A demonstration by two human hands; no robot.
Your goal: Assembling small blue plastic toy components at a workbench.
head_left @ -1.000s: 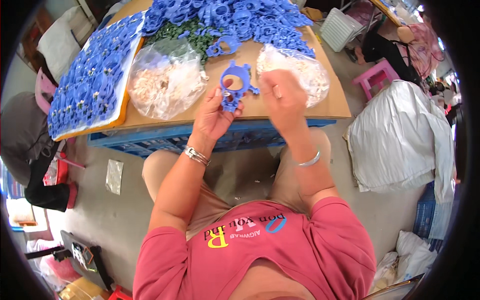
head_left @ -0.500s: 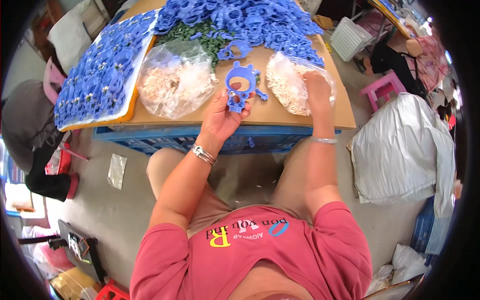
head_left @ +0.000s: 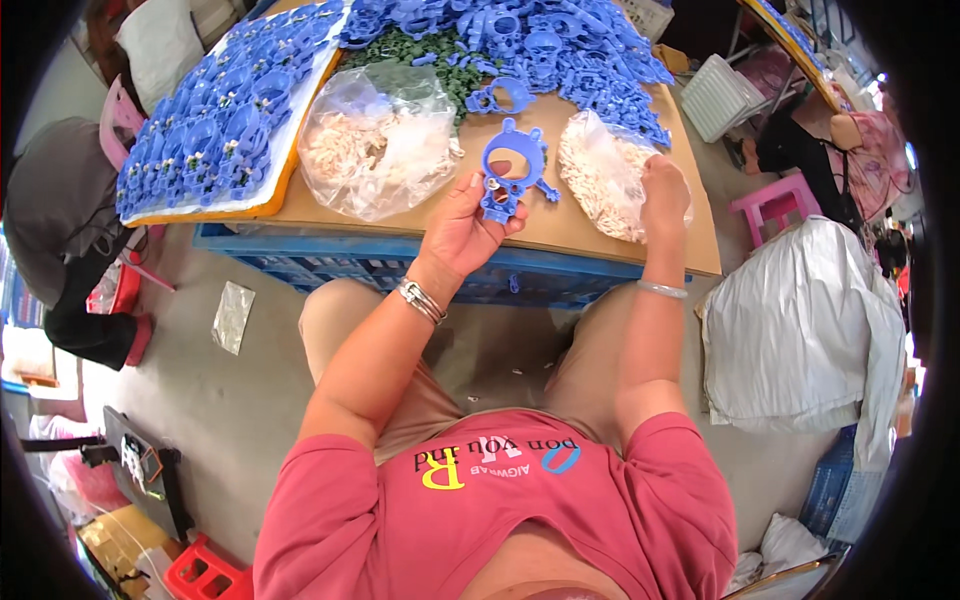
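Note:
My left hand (head_left: 463,230) is closed around the lower end of a blue plastic figure-shaped frame (head_left: 498,207), held upright above the near table edge. The frame has a large round opening, small ear-like knobs and a thin arm at its right side. My right hand (head_left: 665,195) is closed at the right side of an open clear bag (head_left: 605,180) of small cream-coloured pieces. Its curled fingertips hide whatever may be between them. A second clear bag (head_left: 380,155) with similar cream pieces lies left of my left hand. Another blue frame (head_left: 487,101) rests just beyond.
Blue plastic parts (head_left: 545,48) are heaped at the back of the table, beside small dark green pieces (head_left: 425,62). An orange-edged tray (head_left: 262,208) of blue parts stands left. Under the tabletop is a blue crate (head_left: 400,275). Right are a pink stool (head_left: 775,205) and white sack (head_left: 805,330).
My right hand has drawn back slightly from the bag's contents, its fingers now curled together. The left hand keeps its hold on the blue frame. The whole view has shifted a little.

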